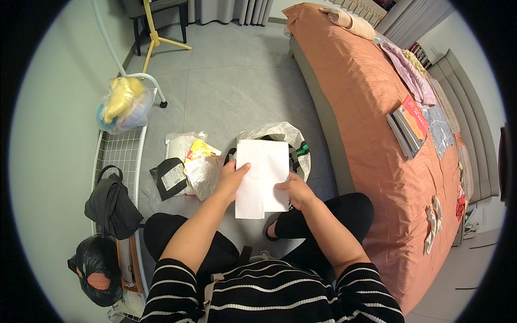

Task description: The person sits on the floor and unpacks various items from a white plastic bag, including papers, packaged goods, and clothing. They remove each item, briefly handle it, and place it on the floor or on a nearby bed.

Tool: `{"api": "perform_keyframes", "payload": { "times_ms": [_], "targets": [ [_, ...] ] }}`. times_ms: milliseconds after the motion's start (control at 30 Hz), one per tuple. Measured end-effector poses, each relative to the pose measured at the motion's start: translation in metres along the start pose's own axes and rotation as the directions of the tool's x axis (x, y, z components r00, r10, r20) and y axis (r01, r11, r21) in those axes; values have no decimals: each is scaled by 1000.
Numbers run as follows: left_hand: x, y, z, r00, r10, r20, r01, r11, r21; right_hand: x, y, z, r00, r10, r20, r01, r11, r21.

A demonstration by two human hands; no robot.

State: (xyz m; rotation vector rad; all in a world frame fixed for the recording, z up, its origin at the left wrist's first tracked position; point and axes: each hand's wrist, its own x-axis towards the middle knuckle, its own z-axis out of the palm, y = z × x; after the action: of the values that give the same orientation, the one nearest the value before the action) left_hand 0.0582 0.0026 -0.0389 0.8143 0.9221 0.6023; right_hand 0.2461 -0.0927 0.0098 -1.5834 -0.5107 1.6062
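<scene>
White sheets of paper, overlapping unevenly at the lower edge, are held up in front of me between both hands. My left hand grips the left edge, thumb on top and fingers behind. On the right edge, my right hand pinches the paper the same way, its other fingers partly hidden. Behind and below the paper stands an open white woven bag with dark and green things inside; the paper covers much of it. To its left lie plastic packages and a black mailing pouch with a white label.
A bed with an orange cover runs along the right, with a stack of books on it. At left, a white wire rack holds a bagged yellow plush, a black bag and a black plastic sack.
</scene>
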Motion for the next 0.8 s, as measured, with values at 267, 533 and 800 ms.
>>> {"api": "perform_keyframes", "payload": {
  "times_ms": [267, 533, 800],
  "targets": [
    [-17, 31, 11, 980, -110, 165, 144, 967, -212, -11, -14, -6, 999, 34, 6, -34, 995, 99],
    [-8, 23, 11, 984, -179, -9, 176, 976, -128, 9, 18, 13, 886, -439, -151, 326, 820, -471],
    [-9, -4, 9, 958, -155, 239, 226, 925, -305, -4, -10, 31, 775, -607, -178, 207, 509, -835]
  ]
}}
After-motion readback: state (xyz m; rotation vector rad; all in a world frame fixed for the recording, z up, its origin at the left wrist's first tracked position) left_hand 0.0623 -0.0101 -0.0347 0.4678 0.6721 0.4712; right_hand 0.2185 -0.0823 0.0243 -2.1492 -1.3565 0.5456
